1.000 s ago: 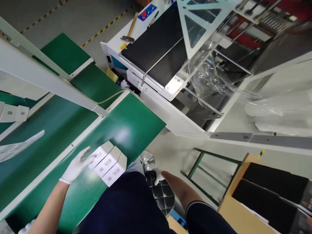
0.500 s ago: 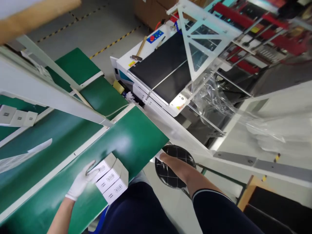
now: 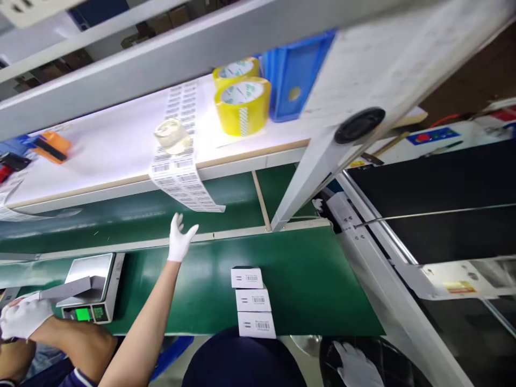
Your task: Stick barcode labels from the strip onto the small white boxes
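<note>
At the lower left of the frame, I see a co-worker's glove (image 3: pixel 30 316) at a grey piece (image 3: pixel 66 290) reaching over the scale (image 3: pixel 115 279); a bump there could upset a reading. Right of it, my left hand (image 3: pixel 181 240) is raised, empty, fingers wide, just below the overhanging label strip (image 3: pixel 189 188); lifting could snag it and drag the small clear roll (image 3: pixel 173 136) off the shelf (image 3: pixel 116 145). Lower centre, the white boxes (image 3: pixel 253 300) sit in a row on the green table (image 3: pixel 310 279), the nearest at its edge beside the lap (image 3: pixel 244 360), where leaning in might skew them. Lower right, my right hand (image 3: pixel 358 366) lies on the stool (image 3: pixel 395 363), empty, fingers slightly parted; the seat could slide if pushed. Counting across: one scale, one overhanging strip, one clear roll, two yellow tape rolls (image 3: pixel 245 115), three white boxes, one stool.
</note>
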